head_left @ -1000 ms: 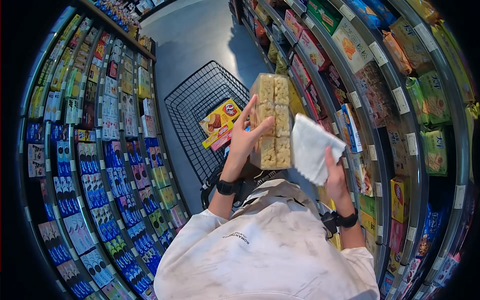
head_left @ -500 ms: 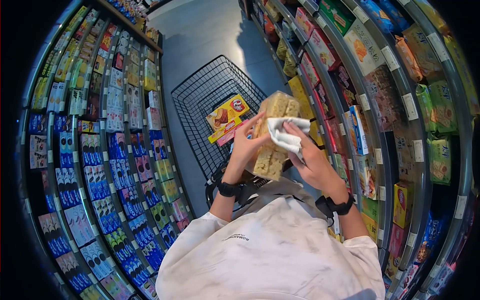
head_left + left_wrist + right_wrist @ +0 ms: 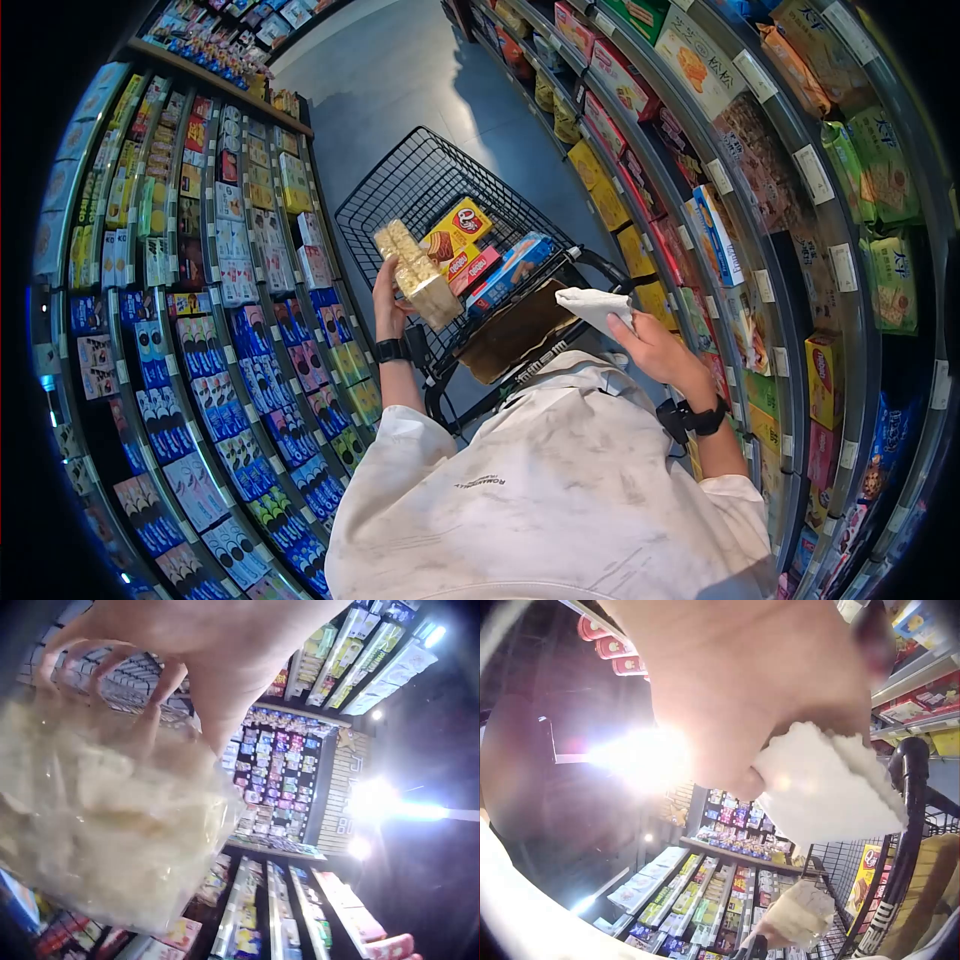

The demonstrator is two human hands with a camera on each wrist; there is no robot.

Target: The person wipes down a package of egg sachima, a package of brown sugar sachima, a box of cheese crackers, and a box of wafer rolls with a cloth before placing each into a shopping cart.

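Observation:
A clear package of pale yellow blocky snacks point(image 3: 418, 272) is held at its side by the left hand point(image 3: 388, 300), over the left edge of the wire cart point(image 3: 385, 185). In the left wrist view the left hand point(image 3: 172, 645) curls its fingers over the package point(image 3: 112, 817). The right hand point(image 3: 665, 352) pinches a folded white cloth or tissue point(image 3: 598, 304) near the cart's handle; the right wrist view shows the right hand point(image 3: 757, 690) gripping that white sheet point(image 3: 821, 787). Yellow, pink and blue boxes lie in the cart, the blue one point(image 3: 510, 272) nearest the handle.
Stocked shelves point(image 3: 215, 340) rise on the left, and another shelf row point(image 3: 740, 200) runs close by the right arm. Grey floor point(image 3: 370, 75) extends beyond the cart. A brown flap point(image 3: 512, 330) lies by the cart handle.
The left hand has carried the package left and down to the cart's side. The right hand has drawn the white sheet away from the package, to the right. The blue box has come into view.

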